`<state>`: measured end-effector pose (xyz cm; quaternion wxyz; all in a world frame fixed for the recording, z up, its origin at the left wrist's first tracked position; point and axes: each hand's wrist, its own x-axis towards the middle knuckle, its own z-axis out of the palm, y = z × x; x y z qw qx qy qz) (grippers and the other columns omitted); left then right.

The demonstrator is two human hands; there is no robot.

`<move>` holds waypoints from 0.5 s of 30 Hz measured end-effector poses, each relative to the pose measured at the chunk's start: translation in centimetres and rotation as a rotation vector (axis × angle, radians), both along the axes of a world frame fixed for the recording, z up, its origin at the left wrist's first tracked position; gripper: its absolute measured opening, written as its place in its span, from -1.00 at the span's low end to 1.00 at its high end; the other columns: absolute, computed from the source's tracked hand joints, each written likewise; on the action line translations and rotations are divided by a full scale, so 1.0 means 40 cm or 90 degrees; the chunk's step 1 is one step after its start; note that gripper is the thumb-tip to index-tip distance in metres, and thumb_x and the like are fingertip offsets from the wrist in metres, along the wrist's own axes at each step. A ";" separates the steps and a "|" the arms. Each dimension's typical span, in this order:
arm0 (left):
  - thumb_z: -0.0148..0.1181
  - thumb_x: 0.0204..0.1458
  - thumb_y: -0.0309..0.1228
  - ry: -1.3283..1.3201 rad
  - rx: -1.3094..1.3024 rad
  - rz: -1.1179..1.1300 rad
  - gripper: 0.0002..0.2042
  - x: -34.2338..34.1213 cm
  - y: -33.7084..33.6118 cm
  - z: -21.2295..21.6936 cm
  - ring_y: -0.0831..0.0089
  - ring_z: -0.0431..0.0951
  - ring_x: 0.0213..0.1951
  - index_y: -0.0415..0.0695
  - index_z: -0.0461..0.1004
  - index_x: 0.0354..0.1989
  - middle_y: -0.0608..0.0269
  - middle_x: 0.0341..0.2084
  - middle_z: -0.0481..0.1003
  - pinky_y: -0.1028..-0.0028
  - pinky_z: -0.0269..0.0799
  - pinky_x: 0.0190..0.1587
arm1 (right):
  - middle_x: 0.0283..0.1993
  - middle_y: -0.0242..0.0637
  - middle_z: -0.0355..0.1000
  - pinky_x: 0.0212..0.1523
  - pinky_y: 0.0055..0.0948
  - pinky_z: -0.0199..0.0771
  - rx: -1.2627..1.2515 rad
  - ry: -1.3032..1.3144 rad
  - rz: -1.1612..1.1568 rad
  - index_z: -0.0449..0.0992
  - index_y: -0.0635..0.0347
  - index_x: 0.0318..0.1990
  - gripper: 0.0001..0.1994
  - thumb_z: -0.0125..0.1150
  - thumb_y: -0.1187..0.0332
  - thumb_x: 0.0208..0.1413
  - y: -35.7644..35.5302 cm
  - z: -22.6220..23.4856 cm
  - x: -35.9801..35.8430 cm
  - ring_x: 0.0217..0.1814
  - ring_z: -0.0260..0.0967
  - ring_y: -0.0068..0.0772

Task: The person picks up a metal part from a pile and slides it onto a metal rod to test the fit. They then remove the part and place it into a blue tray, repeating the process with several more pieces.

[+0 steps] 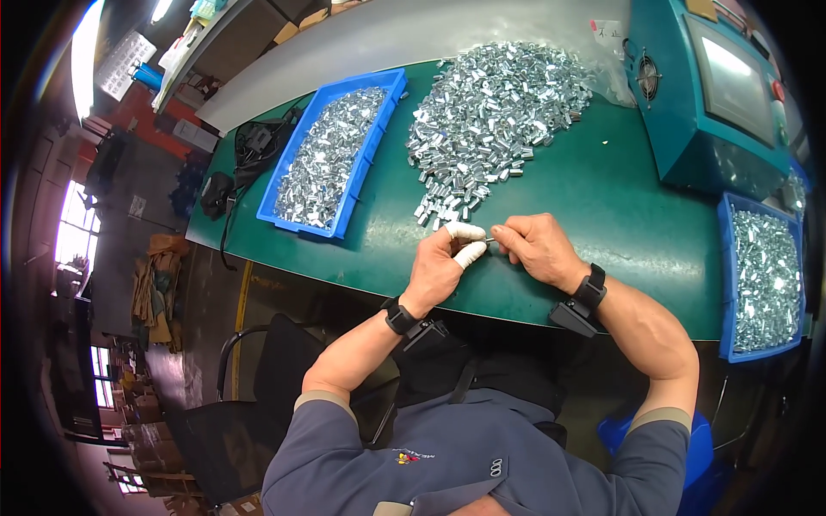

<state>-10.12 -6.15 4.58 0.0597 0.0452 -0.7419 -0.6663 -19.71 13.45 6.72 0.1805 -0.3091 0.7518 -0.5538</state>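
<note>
My left hand, with white covers on its thumb and forefinger, is closed in a pinch above the near edge of the green table. Close beside it, my right hand is pinched on a thin, small metal piece that spans the gap between the fingertips. What sits inside the left fingers is mostly hidden. Just beyond both hands spreads a large heap of small shiny metal sleeves, its loose near end close to my left fingertips. Each wrist wears a black strap with a small box.
A blue tray full of similar metal pieces lies to the left, near a black cable and bag. Another filled blue tray sits at the right. A teal machine with a screen stands at the back right of the table.
</note>
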 end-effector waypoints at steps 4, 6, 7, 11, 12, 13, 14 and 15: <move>0.30 0.18 -0.58 -0.001 -0.030 0.007 -0.83 0.004 -0.002 0.006 0.57 0.62 -0.19 -0.24 0.56 -0.06 0.30 -0.20 0.63 0.52 0.56 -0.06 | -0.62 -0.41 0.44 -0.50 -0.50 0.34 0.010 -0.042 0.010 0.58 0.27 -0.47 -0.58 0.14 0.15 0.38 0.002 0.003 0.003 -0.59 0.35 -0.63; 0.31 0.18 -0.58 0.011 -0.053 0.010 -0.83 0.007 -0.013 0.024 0.57 0.62 -0.19 -0.24 0.56 -0.06 0.31 -0.21 0.64 0.53 0.55 -0.07 | -0.61 -0.42 0.45 -0.50 -0.51 0.34 0.007 -0.059 0.011 0.57 0.27 -0.47 -0.57 0.13 0.15 0.39 0.001 -0.002 0.000 -0.57 0.35 -0.64; 0.31 0.18 -0.58 0.021 -0.077 0.014 -0.83 0.008 -0.024 0.033 0.57 0.62 -0.19 -0.24 0.57 -0.06 0.31 -0.22 0.64 0.53 0.55 -0.07 | -0.63 -0.40 0.45 -0.50 -0.49 0.34 -0.038 -0.080 -0.010 0.57 0.26 -0.47 -0.58 0.14 0.13 0.38 -0.001 -0.014 -0.006 -0.58 0.35 -0.63; 0.31 0.18 -0.55 0.093 -0.188 0.144 -0.84 0.001 -0.176 0.060 0.58 0.60 -0.20 -0.23 0.57 -0.07 0.30 -0.23 0.62 0.54 0.52 -0.07 | -0.59 -0.42 0.46 -0.47 -0.52 0.33 -0.096 -0.120 -0.042 0.57 0.25 -0.41 -0.62 0.16 0.15 0.37 0.002 -0.024 -0.023 -0.53 0.34 -0.67; 0.31 0.18 -0.56 0.131 -0.257 0.181 -0.84 -0.009 -0.223 0.084 0.58 0.59 -0.18 -0.23 0.57 -0.08 0.31 -0.22 0.62 0.55 0.50 -0.06 | -0.59 -0.42 0.46 -0.47 -0.52 0.33 -0.098 -0.122 -0.046 0.57 0.25 -0.41 -0.62 0.16 0.15 0.37 0.003 -0.027 -0.024 -0.53 0.34 -0.67; 0.31 0.18 -0.57 0.164 -0.275 0.205 -0.83 -0.011 -0.287 0.099 0.57 0.58 -0.17 -0.22 0.58 -0.07 0.32 -0.20 0.61 0.55 0.49 -0.05 | -0.56 -0.42 0.47 -0.45 -0.53 0.34 -0.112 -0.127 -0.042 0.57 0.26 -0.38 -0.65 0.17 0.17 0.36 -0.004 -0.027 -0.021 -0.51 0.34 -0.68; 0.36 0.12 -0.52 0.180 -0.339 0.264 -0.81 -0.018 -0.347 0.116 0.59 0.57 -0.27 -0.19 0.60 -0.09 0.34 -0.27 0.61 0.53 0.50 -0.13 | -0.53 -0.43 0.49 -0.43 -0.54 0.34 -0.124 -0.131 -0.040 0.58 0.27 -0.34 -0.69 0.18 0.20 0.36 -0.009 -0.027 -0.018 -0.48 0.35 -0.68; 0.38 0.10 -0.50 0.155 -0.429 0.317 -0.77 -0.024 -0.381 0.141 0.44 0.61 -0.20 -0.17 0.60 -0.06 0.24 -0.21 0.62 0.45 0.51 -0.09 | -0.53 -0.43 0.49 -0.43 -0.54 0.34 -0.126 -0.131 -0.040 0.58 0.27 -0.34 -0.69 0.18 0.20 0.36 -0.008 -0.034 -0.019 -0.48 0.35 -0.68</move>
